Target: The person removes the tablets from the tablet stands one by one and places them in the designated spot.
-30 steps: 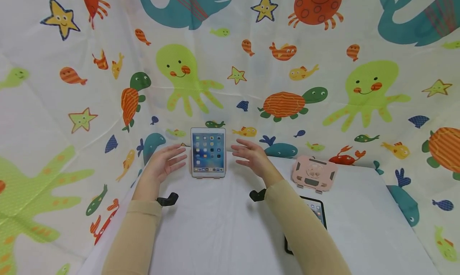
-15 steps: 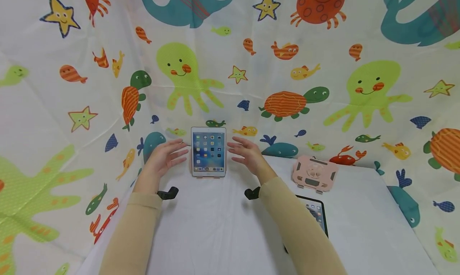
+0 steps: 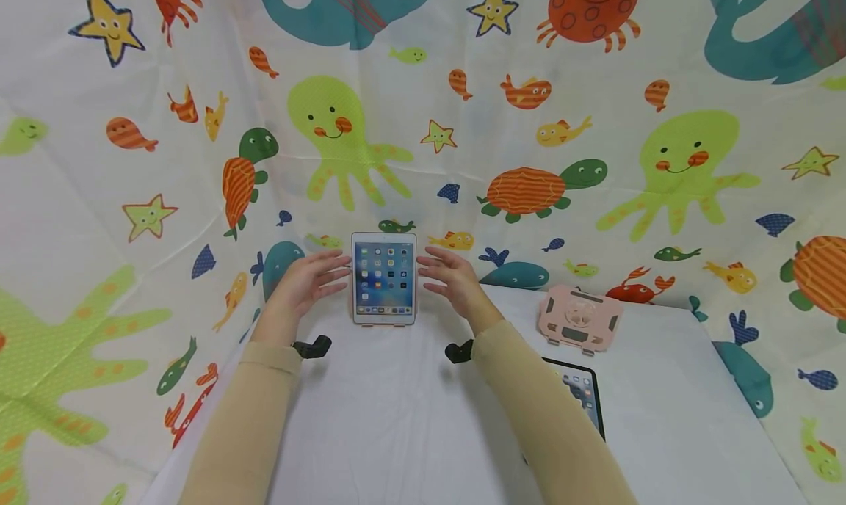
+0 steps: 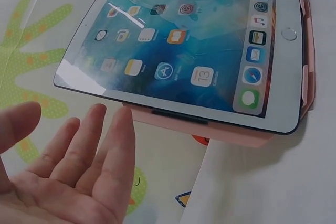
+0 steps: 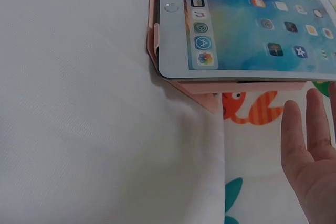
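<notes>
We see a white tablet standing in portrait near the far edge of the white-covered table, closer to the far left corner than to the far right one, its lit screen of app icons facing the person. From the wrists we make out a pink case behind it, with small tabs along its bottom edge. On the tablet's left we find the left hand, its grip wide, the fingers reaching toward the side of the case; we cannot tell whether the fingertips touch it. Opposite, the right hand has its grip wide too, fingers extended just beside the tablet's other long side, and contact there is equally unclear to us. Toward the far right corner of the table we notice a second pink case, a round piece at its middle, lying near the far edge. Nearer the front, we see a black-framed tablet on the table, partly covered by the tan right sleeve. Past the far edge we see a cloth printed with sea creatures.
</notes>
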Demonstrator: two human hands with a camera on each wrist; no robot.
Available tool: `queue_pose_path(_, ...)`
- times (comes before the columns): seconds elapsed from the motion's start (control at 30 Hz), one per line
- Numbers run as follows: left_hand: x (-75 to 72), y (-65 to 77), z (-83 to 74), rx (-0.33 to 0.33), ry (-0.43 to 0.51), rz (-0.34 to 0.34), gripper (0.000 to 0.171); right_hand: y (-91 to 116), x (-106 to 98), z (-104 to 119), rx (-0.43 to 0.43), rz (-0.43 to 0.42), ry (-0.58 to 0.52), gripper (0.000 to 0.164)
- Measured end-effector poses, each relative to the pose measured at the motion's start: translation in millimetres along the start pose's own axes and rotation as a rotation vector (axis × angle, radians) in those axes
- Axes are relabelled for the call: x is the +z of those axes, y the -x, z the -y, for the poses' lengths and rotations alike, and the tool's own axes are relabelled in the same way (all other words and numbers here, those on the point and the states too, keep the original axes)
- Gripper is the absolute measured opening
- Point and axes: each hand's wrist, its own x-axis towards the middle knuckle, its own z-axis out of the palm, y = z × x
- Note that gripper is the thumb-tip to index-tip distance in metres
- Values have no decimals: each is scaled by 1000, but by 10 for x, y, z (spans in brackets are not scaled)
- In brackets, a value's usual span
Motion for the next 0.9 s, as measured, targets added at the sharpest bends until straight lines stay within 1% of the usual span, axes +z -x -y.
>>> queue_pose_path(0.1, 23, -31, -18, 7, -32, -1, 63, -16, 14, 4, 2, -8, 3, 55)
queue_pose_path(0.4, 69, -80, -41, 14, -117, -25, 58, -81, 74, 39, -4, -33, 8, 49)
queue_pose_path(0.6, 83, -78, -59, 21, -116, -19, 56, -101, 85, 34, -14, -36, 21, 48)
queue_pose_path(0.9, 94, -80, -50, 72, -153, -10, 56, -97, 111, 43, -29, -41, 30, 48)
